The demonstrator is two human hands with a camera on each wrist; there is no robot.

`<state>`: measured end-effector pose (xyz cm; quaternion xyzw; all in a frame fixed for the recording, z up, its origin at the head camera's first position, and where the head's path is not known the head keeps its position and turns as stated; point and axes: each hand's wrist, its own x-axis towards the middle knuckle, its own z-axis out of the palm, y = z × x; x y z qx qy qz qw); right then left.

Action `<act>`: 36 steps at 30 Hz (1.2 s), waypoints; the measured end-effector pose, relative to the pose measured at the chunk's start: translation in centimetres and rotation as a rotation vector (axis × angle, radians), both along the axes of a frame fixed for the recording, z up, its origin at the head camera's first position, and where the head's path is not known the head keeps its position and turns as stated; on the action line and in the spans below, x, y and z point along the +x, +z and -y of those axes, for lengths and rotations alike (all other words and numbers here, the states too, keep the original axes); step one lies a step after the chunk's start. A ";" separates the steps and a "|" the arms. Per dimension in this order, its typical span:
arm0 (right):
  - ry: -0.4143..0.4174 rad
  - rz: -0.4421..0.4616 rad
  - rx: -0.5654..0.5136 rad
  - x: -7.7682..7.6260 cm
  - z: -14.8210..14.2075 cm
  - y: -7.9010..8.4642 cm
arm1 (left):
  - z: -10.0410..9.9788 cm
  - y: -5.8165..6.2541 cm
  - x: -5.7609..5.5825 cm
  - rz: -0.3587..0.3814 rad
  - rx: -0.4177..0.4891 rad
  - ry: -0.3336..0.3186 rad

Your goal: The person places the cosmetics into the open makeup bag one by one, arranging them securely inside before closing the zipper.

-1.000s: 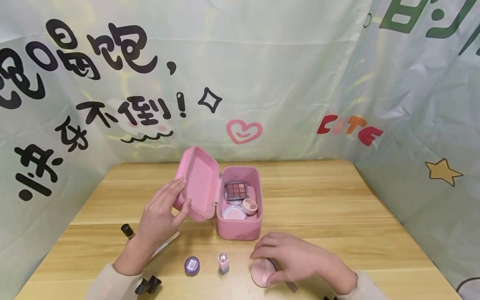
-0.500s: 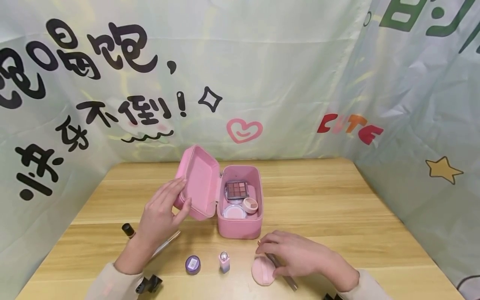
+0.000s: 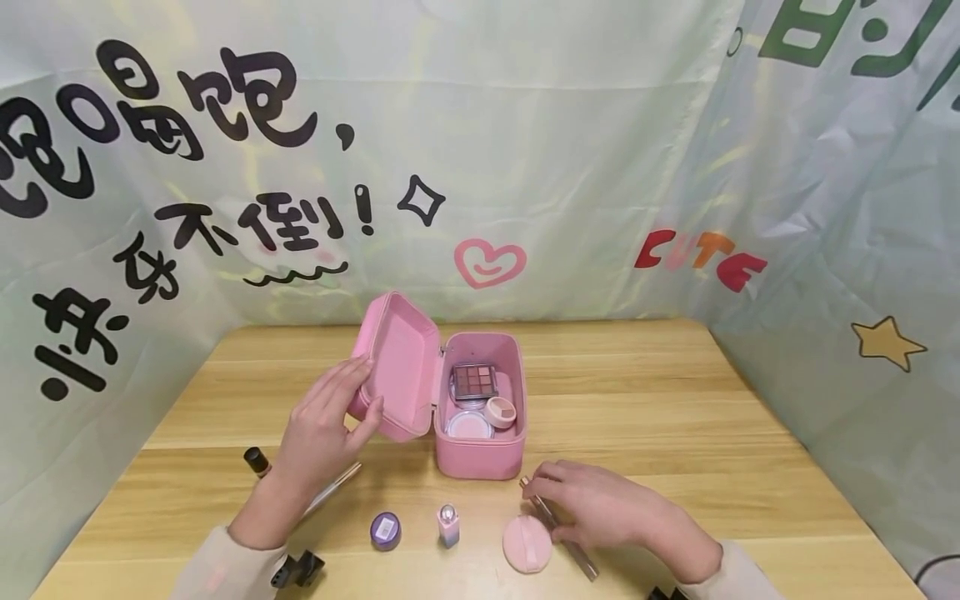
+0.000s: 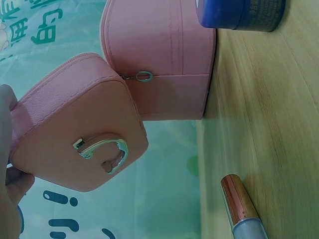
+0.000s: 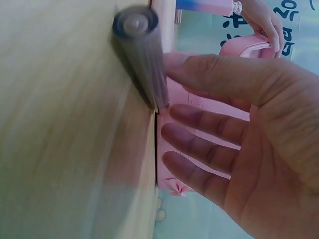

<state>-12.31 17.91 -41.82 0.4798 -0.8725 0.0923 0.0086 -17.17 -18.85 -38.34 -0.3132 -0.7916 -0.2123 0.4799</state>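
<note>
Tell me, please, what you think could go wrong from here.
The slim, shiny grey-brown tube lies on its side partly under the right hand, so a loose pinch might let it roll. The round, pink, soft-looking puff lies right beside it and could get nudged. The boxy, pink, leather-look lid is tilted open in the left hand; if released, it might swing.

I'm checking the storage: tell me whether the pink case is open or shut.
The pink case is open: the left hand holds its lid swung aside, and the palette inside shows.
</note>
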 end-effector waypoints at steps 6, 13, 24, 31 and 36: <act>-0.059 0.051 0.054 -0.1 0.0 0.2 | 0.0 0.0 -0.1 -0.004 0.003 -0.003; -0.134 0.118 0.045 -0.2 -0.1 0.4 | 0.0 0.1 -0.2 0.003 -0.002 0.002; -0.132 0.114 -0.002 -0.4 -0.2 0.0 | 0.0 0.2 -0.2 0.002 -0.004 -0.003; -0.138 0.101 -0.013 -0.5 -0.2 -0.3 | 0.0 0.1 0.0 0.017 -0.005 0.010; -0.129 0.045 0.000 -0.5 -0.2 -0.7 | 0.0 0.0 0.1 0.033 -0.001 0.019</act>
